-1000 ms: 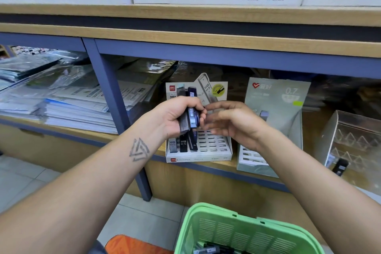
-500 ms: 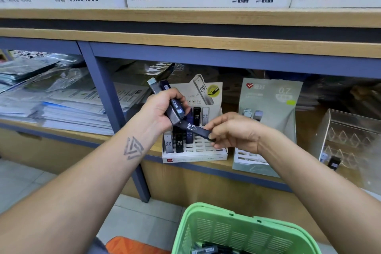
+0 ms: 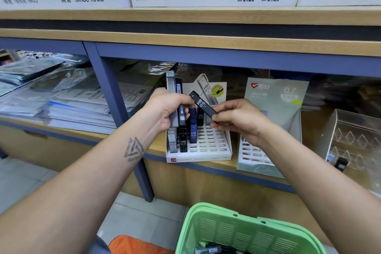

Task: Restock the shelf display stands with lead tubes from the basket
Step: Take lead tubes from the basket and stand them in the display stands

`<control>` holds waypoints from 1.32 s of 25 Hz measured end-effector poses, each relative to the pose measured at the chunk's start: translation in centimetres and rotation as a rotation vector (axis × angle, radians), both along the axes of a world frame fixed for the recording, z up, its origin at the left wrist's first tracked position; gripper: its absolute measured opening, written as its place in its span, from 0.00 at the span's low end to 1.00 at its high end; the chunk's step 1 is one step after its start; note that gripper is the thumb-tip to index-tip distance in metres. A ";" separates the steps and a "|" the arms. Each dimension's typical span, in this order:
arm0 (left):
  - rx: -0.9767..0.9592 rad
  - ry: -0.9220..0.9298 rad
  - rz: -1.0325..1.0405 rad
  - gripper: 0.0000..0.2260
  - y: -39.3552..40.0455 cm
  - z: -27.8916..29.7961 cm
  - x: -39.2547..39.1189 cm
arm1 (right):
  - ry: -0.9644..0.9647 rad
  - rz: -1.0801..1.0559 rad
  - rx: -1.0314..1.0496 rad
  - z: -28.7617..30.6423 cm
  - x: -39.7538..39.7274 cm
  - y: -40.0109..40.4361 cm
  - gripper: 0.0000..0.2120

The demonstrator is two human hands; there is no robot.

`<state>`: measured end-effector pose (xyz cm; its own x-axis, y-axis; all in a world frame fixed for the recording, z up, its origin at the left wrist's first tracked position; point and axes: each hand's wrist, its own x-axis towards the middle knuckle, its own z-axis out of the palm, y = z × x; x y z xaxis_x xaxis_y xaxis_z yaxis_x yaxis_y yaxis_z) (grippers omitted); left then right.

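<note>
My left hand (image 3: pixel 169 109) grips a small bundle of lead tubes (image 3: pixel 174 97), grey and dark blue, held upright above the white slotted display stand (image 3: pixel 214 150). My right hand (image 3: pixel 237 117) pinches one black lead tube (image 3: pixel 202 103) marked HB 0.5, tilted, just right of the bundle and over the stand's back rows. Several tubes stand in the stand's left slots (image 3: pixel 183 144); most slots to the right are bare. The green basket (image 3: pixel 237 227) sits at the bottom, with a few dark tubes visible inside.
A grey-green 0.7 display stand (image 3: pixel 272 130) sits right of the white one. A clear acrylic stand (image 3: pixel 354 140) is at far right. Stacked paper packs (image 3: pixel 72 109) fill the left bay behind a blue upright post (image 3: pixel 115 113). Boxes line the shelf above.
My right hand has pulled one black tube out of the bundle and raised it, tilted. My left hand turned the remaining tubes upright and stayed above the stand.
</note>
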<state>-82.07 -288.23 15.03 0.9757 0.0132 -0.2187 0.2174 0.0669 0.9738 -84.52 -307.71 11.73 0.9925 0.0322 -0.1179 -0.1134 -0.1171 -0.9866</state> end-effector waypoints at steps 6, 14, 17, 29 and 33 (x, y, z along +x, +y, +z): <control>0.014 -0.062 0.051 0.09 -0.7 -0.2 0.2 | -0.067 0.135 -0.146 -0.5 0.0 0.6 0.12; 0.094 -0.062 -0.084 0.08 -0.8 -0.4 0.1 | -0.416 0.182 -0.382 0.0 0.6 1.7 0.26; -0.015 0.082 -0.083 0.05 -0.4 -0.5 0.9 | -0.484 0.031 -0.580 -0.8 1.8 1.2 0.20; -0.075 0.323 -0.103 0.06 1.0 -1.3 1.6 | -0.687 -0.105 -0.760 -4.2 5.2 3.1 0.08; -0.057 0.334 -0.116 0.05 1.0 -1.6 1.7 | -0.636 -0.086 -0.720 -4.3 5.6 3.2 0.10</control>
